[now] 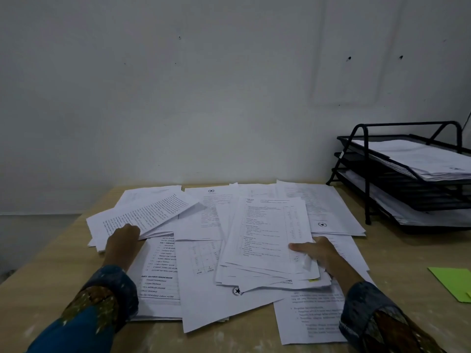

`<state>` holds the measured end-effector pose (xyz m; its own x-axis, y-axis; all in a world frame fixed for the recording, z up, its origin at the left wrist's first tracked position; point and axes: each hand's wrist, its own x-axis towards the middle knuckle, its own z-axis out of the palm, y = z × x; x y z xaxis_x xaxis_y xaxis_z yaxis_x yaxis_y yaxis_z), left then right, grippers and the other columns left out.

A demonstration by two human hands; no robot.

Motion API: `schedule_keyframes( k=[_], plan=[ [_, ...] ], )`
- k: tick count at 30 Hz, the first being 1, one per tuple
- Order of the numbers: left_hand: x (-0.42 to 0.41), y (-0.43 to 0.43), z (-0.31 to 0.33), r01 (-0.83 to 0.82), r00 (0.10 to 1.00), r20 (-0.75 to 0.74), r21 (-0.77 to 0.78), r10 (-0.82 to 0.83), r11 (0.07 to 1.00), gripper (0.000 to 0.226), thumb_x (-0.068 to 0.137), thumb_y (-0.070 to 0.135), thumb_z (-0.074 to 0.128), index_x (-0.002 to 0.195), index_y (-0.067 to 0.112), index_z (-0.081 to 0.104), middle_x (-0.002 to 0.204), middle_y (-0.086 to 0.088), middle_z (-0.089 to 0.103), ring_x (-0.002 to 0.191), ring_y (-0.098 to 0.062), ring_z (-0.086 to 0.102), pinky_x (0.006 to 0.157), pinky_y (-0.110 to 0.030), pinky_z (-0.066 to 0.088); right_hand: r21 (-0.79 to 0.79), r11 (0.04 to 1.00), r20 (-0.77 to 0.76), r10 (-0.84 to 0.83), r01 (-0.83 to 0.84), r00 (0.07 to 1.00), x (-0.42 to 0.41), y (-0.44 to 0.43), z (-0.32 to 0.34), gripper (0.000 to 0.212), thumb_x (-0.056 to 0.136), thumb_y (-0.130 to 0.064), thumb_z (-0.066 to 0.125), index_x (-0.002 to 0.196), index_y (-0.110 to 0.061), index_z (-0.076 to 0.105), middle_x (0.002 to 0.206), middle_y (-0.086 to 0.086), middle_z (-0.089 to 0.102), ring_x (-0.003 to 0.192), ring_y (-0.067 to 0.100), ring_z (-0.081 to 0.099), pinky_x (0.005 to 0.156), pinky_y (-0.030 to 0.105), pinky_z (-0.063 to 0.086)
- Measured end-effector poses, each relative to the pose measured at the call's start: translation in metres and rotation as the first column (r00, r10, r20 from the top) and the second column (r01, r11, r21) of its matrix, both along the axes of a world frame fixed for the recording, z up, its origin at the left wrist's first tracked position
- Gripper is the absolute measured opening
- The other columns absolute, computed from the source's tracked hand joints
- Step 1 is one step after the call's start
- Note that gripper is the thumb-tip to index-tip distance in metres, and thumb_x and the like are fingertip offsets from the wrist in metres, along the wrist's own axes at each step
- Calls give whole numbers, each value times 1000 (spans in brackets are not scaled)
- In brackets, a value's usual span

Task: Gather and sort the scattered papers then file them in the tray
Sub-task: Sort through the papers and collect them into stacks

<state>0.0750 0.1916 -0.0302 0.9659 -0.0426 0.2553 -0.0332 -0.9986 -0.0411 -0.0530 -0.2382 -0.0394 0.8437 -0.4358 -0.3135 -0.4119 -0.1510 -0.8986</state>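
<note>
Left hand (124,242) grips white printed sheaf (153,215) near pale wooden desk's (397,253) left edge; right hand (323,253) pinches white tabulated stack (267,233); advisable: square edges before merging.

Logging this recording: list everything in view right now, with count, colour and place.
scattered papers: many, white, printed, across the table's middle
left bundle: one, white, table's left
right stack: one, white, centre-right
paper tray: one, black mesh, three tiers, back right
filed papers: several, white, in the tray
green sheet: one, green, right edge
table: one, light wood
wall: one, white, behind
sleeves: two, blue patterned, bottom corners
left hand: grips left bundle
right hand: pinches right stack
</note>
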Motion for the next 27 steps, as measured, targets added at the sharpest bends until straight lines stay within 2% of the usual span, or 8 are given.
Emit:
schedule_keyframes(
  k=[2, 7, 10, 13, 17, 23, 25, 27],
  plan=[
    [-3, -7, 2, 17, 997, 72, -28, -15, 999, 21, 89, 12, 51, 105, 2, 60, 99, -13, 66, 91, -28, 65, 76, -36, 52, -12, 1000, 1, 1, -1, 1000, -1, 0, 0, 49, 70, -19, 81, 111, 3, 65, 91, 12, 70, 80, 24, 64, 68, 28, 53],
    [-6, -54, 11, 193, 959, 220, -43, -179, 980, 11, 83, 0, 57, 91, 1, 63, 82, -13, 68, 63, -26, 64, 57, -33, 50, -2, 1000, 3, -12, 12, 1000, -1, -1, 0, 51, 68, -17, 83, 111, 4, 65, 114, 20, 67, 101, 33, 65, 94, 40, 51],
    [-9, -95, 15, 352, 898, 304, -65, -318, 934, 8, 73, 1, 71, 73, 4, 64, 64, -9, 63, 43, -14, 46, 40, -19, 35, -16, 1000, 1, -4, 4, 1000, -1, 0, 2, 49, 69, -18, 82, 111, 2, 65, 114, 18, 67, 97, 31, 64, 91, 36, 51],
    [-29, -140, 18, 479, 846, 339, -146, -411, 866, 11, 80, -2, 64, 71, 6, 64, 64, -6, 61, 43, -10, 41, 36, -14, 26, -15, 1000, 14, 5, -5, 1000, -2, 0, 2, 49, 71, -18, 80, 112, 2, 64, 115, 18, 66, 91, 28, 62, 82, 31, 51],
    [-56, -200, 14, 526, 850, 254, -376, -461, 763, 27, 98, 15, 38, 95, 7, 63, 92, -6, 64, 75, -19, 61, 67, -30, 54, -6, 1000, 32, -9, 10, 999, -3, 2, 1, 50, 71, -18, 81, 113, 3, 63, 116, 19, 66, 92, 28, 62, 89, 34, 51],
    [-89, -258, 3, 508, 825, 143, -610, -546, 608, 22, 93, 24, 49, 101, 13, 66, 104, -5, 67, 96, -20, 60, 83, -38, 52, -70, 998, 23, 10, -8, 1000, -4, 0, -2, 48, 74, -30, 78, 110, 0, 66, 106, 16, 69, 90, 28, 65, 85, 34, 52],
    [-97, -272, 1, 488, 818, 128, -670, -561, 559, 21, 91, 23, 51, 101, 12, 67, 105, -6, 68, 98, -20, 60, 84, -37, 52, -98, 995, 45, -16, 21, 999, -3, 2, -1, 54, 80, -43, 68, 114, -3, 63, 114, 16, 67, 92, 27, 62, 88, 34, 50],
    [-103, -282, 0, 472, 805, 108, -713, -583, 519, 23, 91, 21, 51, 103, 9, 67, 107, -8, 68, 99, -22, 61, 84, -35, 51, -65, 995, 49, -69, 72, 996, -1, 4, 2, 69, 83, -58, 56, 128, -5, 54, 131, 17, 56, 112, 31, 55, 99, 37, 42]
  ],
)
